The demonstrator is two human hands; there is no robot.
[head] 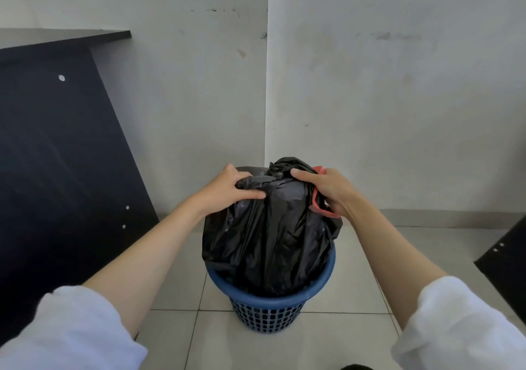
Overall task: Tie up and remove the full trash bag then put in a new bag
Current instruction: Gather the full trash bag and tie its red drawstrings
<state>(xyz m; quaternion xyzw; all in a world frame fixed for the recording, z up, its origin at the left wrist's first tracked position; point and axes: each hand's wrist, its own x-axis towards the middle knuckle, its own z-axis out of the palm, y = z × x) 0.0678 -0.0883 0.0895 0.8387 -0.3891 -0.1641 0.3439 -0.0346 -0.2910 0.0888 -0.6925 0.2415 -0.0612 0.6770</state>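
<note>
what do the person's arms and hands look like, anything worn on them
The left white fabric sleeve and the right white fabric sleeve are loose and end near the elbows, leaving both forearms bare. The left hand and right hand are bare too: no gloves, watch or wristband show.

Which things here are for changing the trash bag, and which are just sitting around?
For the job: black trash bag, red drawstring, blue basket, left hand and right hand gripping the bag's top.
Just sitting around: dark board leaning at the left, dark panel at the right edge.
</note>
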